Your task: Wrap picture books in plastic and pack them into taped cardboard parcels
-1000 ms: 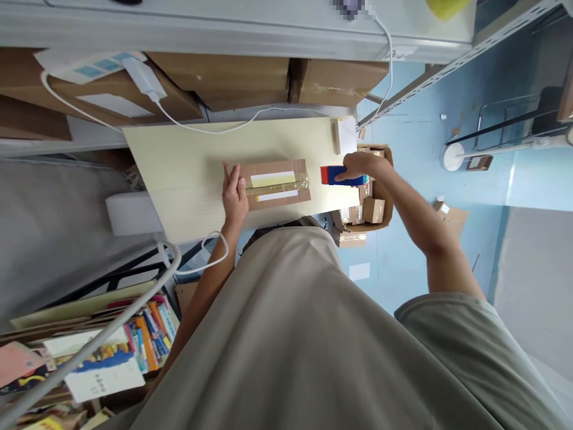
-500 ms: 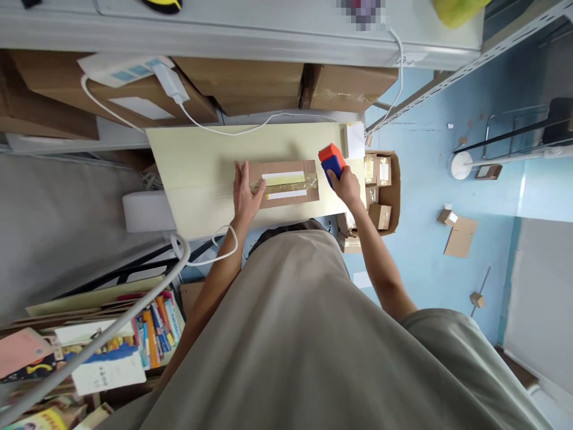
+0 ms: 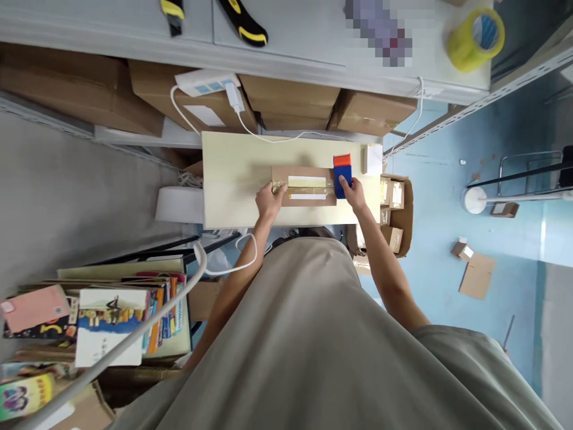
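Observation:
A long brown cardboard box (image 3: 308,187) lies on the pale yellow tabletop (image 3: 233,206). Clear tape runs along its middle between white label strips. My left hand (image 3: 269,200) grips the box's left end, thumb on top and fingers curled at the edge. At the opposite end, my right hand (image 3: 353,190) is closed around a blue-and-orange hand-held block-shaped tool (image 3: 343,173). That tool is right up against or over the box's right edge; whether it touches the box I cannot tell.
A small white box (image 3: 372,159) stands at the table's back right corner. A white cable (image 3: 286,141) crosses the back edge. Below right is an open carton (image 3: 406,218) of small boxes. Yellow tape (image 3: 475,40) and knives (image 3: 244,27) lie on the shelf above.
The camera view has shifted. My left hand has moved from lying over the box to gripping its left end. My right hand has brought the tool from beside the box to its right end.

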A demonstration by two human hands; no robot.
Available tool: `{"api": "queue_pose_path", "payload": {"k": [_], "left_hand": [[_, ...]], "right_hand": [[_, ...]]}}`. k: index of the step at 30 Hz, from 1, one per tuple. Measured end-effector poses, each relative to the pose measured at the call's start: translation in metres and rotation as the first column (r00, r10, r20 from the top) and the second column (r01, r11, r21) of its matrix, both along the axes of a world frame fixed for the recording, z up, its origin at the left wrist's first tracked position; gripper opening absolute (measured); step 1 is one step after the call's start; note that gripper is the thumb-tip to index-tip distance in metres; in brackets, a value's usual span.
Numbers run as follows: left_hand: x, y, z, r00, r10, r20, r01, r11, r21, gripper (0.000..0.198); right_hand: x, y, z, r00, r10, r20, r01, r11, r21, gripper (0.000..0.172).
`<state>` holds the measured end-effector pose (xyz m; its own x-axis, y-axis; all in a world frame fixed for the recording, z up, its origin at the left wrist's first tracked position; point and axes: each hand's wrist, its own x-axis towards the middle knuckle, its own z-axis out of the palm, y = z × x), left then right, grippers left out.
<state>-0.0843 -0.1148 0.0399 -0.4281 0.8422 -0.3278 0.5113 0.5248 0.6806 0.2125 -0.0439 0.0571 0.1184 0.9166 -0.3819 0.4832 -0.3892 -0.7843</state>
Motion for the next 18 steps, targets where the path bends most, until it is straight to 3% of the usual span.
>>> {"api": "queue_pose_path", "payload": {"k": [4, 7, 10, 13, 18], "left_hand": [[-0.018, -0.010, 0.012, 0.997, -0.006, 0.080, -0.014, 0.969, 0.246, 0.020], [-0.029, -0.009, 0.006, 0.996, 0.054, 0.076, -0.078, 0.927, 0.367, 0.023], [-0.033, -0.006, -0.016, 0.979, 0.181, 0.094, -0.203, 0.911, 0.358, 0.018], [-0.033, -0.006, -0.045, 0.956, 0.269, 0.113, -0.291, 0.905, 0.310, 0.016], [-0.033, -0.021, -0.080, 0.953, 0.282, 0.111, -0.294, 0.948, 0.124, 0.016]], "right_hand": [[0.006, -0.016, 0.021, 0.987, 0.005, -0.162, 0.025, 0.983, 0.183, 0.071], [-0.002, -0.027, 0.023, 0.971, -0.011, -0.237, 0.069, 0.968, 0.240, 0.074], [-0.023, -0.037, 0.005, 0.974, -0.045, -0.223, 0.091, 0.976, 0.199, 0.075], [-0.047, -0.048, -0.025, 0.983, -0.049, -0.177, 0.073, 0.988, 0.133, 0.069], [-0.060, -0.067, -0.064, 0.998, 0.009, -0.066, -0.007, 0.999, 0.039, 0.065]]}}
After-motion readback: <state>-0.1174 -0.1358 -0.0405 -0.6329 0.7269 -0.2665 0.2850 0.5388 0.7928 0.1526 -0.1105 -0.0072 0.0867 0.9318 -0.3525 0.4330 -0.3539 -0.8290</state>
